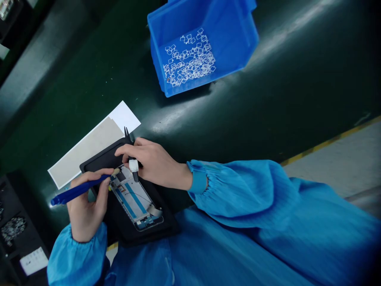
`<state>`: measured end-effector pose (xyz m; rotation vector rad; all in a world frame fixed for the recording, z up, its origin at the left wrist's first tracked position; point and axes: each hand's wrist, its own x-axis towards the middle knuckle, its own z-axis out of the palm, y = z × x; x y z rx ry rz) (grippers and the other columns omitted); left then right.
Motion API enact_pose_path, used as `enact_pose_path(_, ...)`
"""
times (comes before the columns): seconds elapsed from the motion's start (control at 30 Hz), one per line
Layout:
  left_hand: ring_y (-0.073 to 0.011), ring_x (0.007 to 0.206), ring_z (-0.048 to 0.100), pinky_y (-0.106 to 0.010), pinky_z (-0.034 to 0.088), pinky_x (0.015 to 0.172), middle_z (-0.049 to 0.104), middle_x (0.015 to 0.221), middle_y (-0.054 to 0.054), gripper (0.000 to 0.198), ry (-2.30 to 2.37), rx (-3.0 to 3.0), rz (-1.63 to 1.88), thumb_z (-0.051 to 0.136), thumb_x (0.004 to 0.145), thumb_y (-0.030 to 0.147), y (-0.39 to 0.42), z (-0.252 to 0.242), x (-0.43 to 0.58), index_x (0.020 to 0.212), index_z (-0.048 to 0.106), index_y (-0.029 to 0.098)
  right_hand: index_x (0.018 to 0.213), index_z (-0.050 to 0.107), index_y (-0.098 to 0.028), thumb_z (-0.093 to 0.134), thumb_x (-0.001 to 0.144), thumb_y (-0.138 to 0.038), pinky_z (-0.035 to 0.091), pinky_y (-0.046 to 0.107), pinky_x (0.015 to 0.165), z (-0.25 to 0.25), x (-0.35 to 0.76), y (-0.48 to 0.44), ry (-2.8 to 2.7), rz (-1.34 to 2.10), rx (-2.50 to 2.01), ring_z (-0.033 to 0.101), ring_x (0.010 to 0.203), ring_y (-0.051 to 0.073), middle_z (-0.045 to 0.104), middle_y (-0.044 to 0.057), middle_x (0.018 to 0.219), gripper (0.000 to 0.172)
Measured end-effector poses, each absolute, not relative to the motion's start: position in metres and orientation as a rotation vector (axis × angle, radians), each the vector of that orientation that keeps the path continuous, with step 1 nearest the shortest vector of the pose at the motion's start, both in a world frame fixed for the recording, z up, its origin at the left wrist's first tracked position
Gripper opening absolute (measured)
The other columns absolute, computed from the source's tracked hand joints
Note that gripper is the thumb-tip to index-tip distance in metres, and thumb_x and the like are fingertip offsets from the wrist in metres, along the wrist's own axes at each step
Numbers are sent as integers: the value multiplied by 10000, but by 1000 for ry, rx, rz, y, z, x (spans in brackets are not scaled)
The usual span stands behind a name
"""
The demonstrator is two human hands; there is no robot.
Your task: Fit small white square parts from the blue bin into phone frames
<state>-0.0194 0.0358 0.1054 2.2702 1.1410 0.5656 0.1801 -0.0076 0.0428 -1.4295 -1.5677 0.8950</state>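
Observation:
My left hand [87, 212] is closed around a blue pen-shaped tool [76, 192], its tip end by the upper left edge of an opened phone [138, 200]. The phone lies with its inside up, showing blue strips and a ribbon cable [154, 210], in a black tray [114, 218]. Across the phone's upper end is my right hand [159, 165], its fingers bent round black tweezers [127, 135]. The points of the tweezers face away from me, off the phone. A white wrapping [133, 165] shows near the lower end of the tweezers.
Behind the tray lies a white sheet with a beige strip [89, 149] on the green table [238, 119]. Farther back stands a blue bin [232, 47] holding many small white frames [190, 59]. A black box [20, 210] with small parts and a white label sits at left.

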Motion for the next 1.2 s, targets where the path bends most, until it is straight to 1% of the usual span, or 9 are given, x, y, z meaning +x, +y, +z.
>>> enact_pose_path(0.1,-230,985,719,-383,578,787,727,1000,-52,261,1153,2272,561,684,861,112,35,105,-20,1040,530,222,1177,599,-181,589,782,69,380,258,646,44,181,-8,-1568,912,-1434,514,814,200,677,22,915,467)
enact_pose_path(0.3,-222,980,721,-375,579,804,725,1009,-50,262,1129,2271,571,683,859,109,35,103,-17,1040,528,217,1178,591,-192,581,795,58,395,268,667,44,180,-8,-1572,907,-1432,519,823,205,676,22,916,457)
enact_pose_path(0.53,-206,977,721,-352,571,819,733,992,-45,266,1119,2345,547,681,850,87,35,106,-15,1035,536,212,1178,603,-168,602,797,58,392,269,648,45,181,-7,-1555,928,-1425,522,823,203,674,32,907,444)
enact_pose_path(0.73,-191,905,737,-318,591,776,749,970,-50,241,1024,2515,502,666,863,91,34,110,-6,1028,534,206,1163,594,-203,601,795,40,361,258,625,44,181,-8,-1555,944,-1430,500,814,202,670,15,899,440)
enact_pose_path(0.87,-178,884,738,-286,585,768,753,953,-45,216,954,2647,469,656,870,89,32,112,-2,1010,537,203,1159,595,-193,583,795,52,353,262,623,44,181,-8,-1545,943,-1425,497,822,203,666,18,899,438)
enact_pose_path(1.07,-178,876,740,-297,581,771,761,956,-21,226,946,2677,473,664,868,107,36,111,-4,1023,544,218,1163,597,-199,597,808,37,361,267,630,44,180,-8,-1552,936,-1434,504,818,202,665,16,906,426)
enact_pose_path(1.2,-189,918,738,-307,584,782,760,972,-34,247,993,2570,497,675,860,107,36,106,-9,1035,536,213,1168,596,-196,597,802,48,363,266,628,44,180,-8,-1556,931,-1435,510,818,202,666,17,900,440)
